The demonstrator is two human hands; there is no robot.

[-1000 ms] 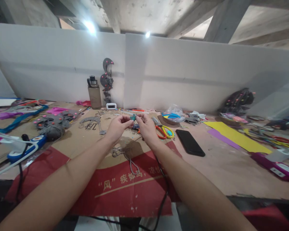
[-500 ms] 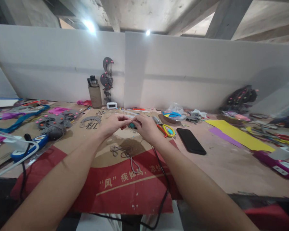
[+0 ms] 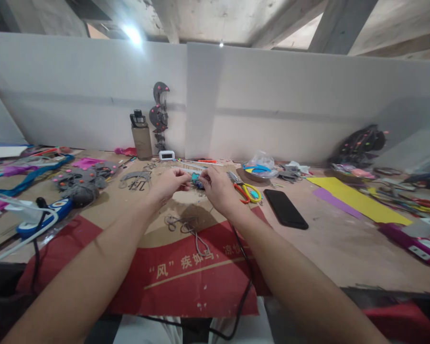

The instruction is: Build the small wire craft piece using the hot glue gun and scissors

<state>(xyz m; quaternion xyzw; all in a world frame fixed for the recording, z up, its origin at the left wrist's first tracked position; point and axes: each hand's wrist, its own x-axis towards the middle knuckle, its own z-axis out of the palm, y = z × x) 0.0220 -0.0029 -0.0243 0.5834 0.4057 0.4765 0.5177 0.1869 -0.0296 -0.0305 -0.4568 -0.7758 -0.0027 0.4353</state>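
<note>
Between my two hands, above the cardboard, sits a small teal and dark blue piece (image 3: pixel 196 179), too small to identify. My left hand (image 3: pixel 170 185) is closed, thumb and forefinger pinched at the piece's left side; whatever lies in the pinch is hidden. The fingers of my right hand (image 3: pixel 218 188) are bent together on the piece's right side. Below the hands, a loose grey cord (image 3: pixel 191 229) lies looped on the red and brown cardboard sheet (image 3: pixel 200 291). Scissors with a yellow and orange handle (image 3: pixel 252 193) lie just right of my right hand.
A black phone (image 3: pixel 285 209) lies to the right, near yellow paper (image 3: pixel 358 200) and a purple glue gun (image 3: pixel 412 246). At left are a blue power strip (image 3: pixel 45 220) and grey pinned pieces (image 3: pixel 86 179). A bottle (image 3: pixel 142 138) stands by the white partition. A black cable (image 3: pixel 241 296) crosses the cardboard.
My hands have moved slightly apart, and more of the teal and dark blue piece shows between them. The view has shifted a little; the objects on the table stay put.
</note>
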